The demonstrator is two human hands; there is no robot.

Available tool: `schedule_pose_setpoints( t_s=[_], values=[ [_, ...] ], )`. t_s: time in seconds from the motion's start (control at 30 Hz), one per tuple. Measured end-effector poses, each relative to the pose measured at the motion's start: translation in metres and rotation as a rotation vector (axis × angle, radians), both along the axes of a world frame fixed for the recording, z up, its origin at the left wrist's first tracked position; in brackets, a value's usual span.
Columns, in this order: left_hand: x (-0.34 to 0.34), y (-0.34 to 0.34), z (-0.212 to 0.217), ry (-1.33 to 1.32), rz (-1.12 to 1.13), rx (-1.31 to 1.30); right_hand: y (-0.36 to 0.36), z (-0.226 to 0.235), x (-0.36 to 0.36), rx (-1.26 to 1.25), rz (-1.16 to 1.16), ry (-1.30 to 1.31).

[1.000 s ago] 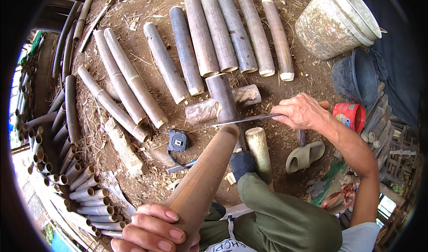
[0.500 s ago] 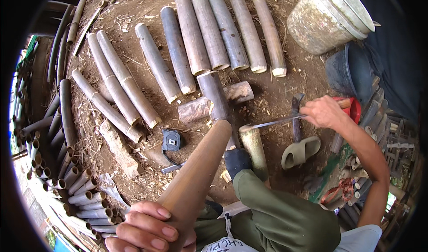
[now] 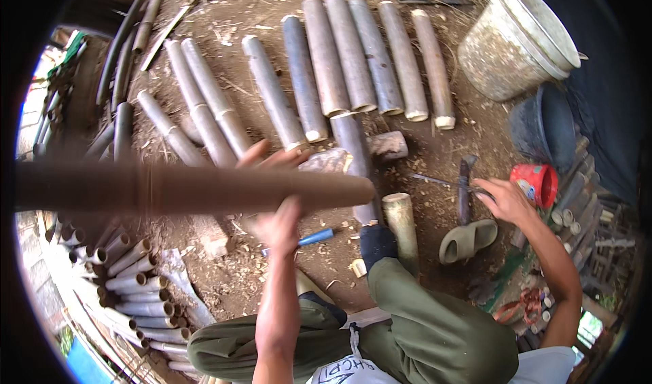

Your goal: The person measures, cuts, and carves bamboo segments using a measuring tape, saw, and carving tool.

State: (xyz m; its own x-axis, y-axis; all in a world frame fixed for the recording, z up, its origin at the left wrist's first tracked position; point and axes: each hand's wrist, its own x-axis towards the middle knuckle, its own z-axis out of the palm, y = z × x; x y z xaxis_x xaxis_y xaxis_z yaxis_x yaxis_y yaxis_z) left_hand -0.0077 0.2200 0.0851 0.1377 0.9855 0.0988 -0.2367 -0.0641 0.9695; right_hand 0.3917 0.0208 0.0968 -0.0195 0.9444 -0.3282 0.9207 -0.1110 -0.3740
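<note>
We see the bamboo pole (image 3: 193,188) swing round: half a second ago it ran down toward us from its far end, and now it lies crosswise over the left half of the view, blurred by motion. Its right end hangs over the dark bamboo piece (image 3: 352,139); we cannot tell whether the two touch.

The left hand (image 3: 275,228) now supports the pole from beneath, with fingers spread past the far edge and the thumb on the near side. That looks more like a loose cradle than the earlier wrapped grip, but the blur hides how firmly it holds.

Meanwhile, the knife (image 3: 438,180) is well away from the pole, farther right than when its blade met the pole's tip. It points left across the short hatchet (image 3: 464,200), above the sandal (image 3: 468,241). The right hand (image 3: 506,200) is at its handle end, fingers partly extended; we cannot tell whether they have hold of it.

For the work, we judge this a pause in the cutting while the pole is being turned.
</note>
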Motion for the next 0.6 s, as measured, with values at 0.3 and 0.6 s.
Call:
schedule_pose_setpoints(
  t_s=[0.3,0.6],
  values=[
    [-0.034,0.16,-0.093,0.666,0.206,-0.189,-0.041,0.024,-0.107,0.005,-0.474,0.368],
    [0.074,-0.07,-0.013,0.073,-0.572,-0.667,0.041,0.021,-0.213,0.518,-0.315,0.571]
  ],
)
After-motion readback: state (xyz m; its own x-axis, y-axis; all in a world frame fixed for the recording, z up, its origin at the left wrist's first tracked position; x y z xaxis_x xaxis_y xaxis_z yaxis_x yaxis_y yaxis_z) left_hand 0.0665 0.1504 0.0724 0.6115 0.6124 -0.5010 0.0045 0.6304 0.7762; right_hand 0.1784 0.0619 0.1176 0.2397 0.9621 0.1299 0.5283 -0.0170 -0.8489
